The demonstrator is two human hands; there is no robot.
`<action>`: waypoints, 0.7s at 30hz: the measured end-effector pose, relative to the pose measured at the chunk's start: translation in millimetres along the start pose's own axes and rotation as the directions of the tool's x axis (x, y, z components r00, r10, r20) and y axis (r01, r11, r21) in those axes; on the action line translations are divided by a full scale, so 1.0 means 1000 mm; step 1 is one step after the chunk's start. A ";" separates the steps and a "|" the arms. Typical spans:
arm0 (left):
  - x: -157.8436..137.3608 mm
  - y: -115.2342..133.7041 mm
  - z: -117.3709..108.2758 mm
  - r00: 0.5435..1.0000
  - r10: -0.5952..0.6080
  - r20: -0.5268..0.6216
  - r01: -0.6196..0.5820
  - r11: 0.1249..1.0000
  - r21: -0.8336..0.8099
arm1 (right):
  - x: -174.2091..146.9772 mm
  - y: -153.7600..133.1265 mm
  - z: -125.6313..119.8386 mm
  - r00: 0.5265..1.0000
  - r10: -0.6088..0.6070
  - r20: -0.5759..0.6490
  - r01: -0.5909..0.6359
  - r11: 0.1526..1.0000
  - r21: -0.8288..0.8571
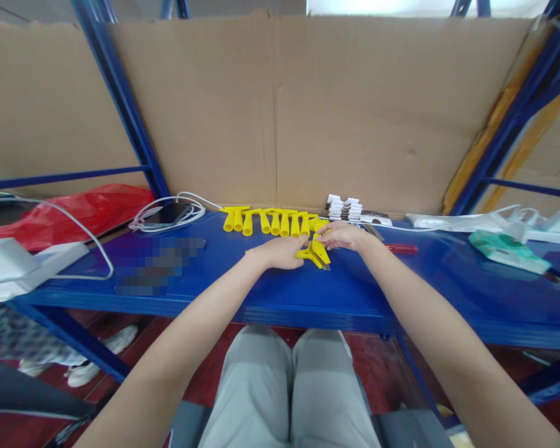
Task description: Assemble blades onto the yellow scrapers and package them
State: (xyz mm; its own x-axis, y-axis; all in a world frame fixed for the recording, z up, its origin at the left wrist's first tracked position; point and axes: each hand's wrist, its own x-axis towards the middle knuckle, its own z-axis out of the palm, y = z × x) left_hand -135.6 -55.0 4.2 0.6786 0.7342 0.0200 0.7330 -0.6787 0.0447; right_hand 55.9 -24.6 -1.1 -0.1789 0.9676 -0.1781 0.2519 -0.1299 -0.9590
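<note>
My left hand [282,252] is closed around the handle of a yellow scraper [308,254], held just above the blue shelf with its wide end pointing right. A thin grey metal edge, likely a blade, shows at its lower right tip. My right hand [340,236] pinches at the upper part of the wide end, by a flat yellow plate [320,251]; whether that plate is a separate piece I cannot tell. Behind my hands stands a row of several yellow T-shaped scraper handles [266,222], their round ends facing me.
A stack of white-and-black cards [343,208] lies behind my right hand. A red-handled tool [402,249] is partly behind my right forearm. On the right is a green packet [508,252]; on the left, a coiled white cable [142,221] and red bag [88,211]. Cardboard [354,112] closes the back.
</note>
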 end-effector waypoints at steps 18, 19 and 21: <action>0.000 0.000 -0.001 1.000 0.002 0.016 -0.003 1.000 0.014 | 0.005 0.003 0.006 0.999 -0.034 0.002 0.034 0.997 -0.064; -0.001 0.000 -0.001 1.000 0.008 0.017 -0.008 1.000 0.017 | 0.005 0.003 0.006 0.999 -0.041 0.013 0.042 0.997 -0.063; -0.001 0.000 -0.001 0.999 0.024 0.021 -0.025 1.000 0.019 | 0.005 0.003 0.006 0.998 -0.056 0.030 0.058 0.996 -0.062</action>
State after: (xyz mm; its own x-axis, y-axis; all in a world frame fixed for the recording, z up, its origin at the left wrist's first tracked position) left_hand -136.3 -56.1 5.6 0.6971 0.7170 0.0000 0.7168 -0.6969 0.0248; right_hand 50.3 -21.9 -6.4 -0.2211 0.9665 -0.1303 0.2998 -0.0598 -0.9521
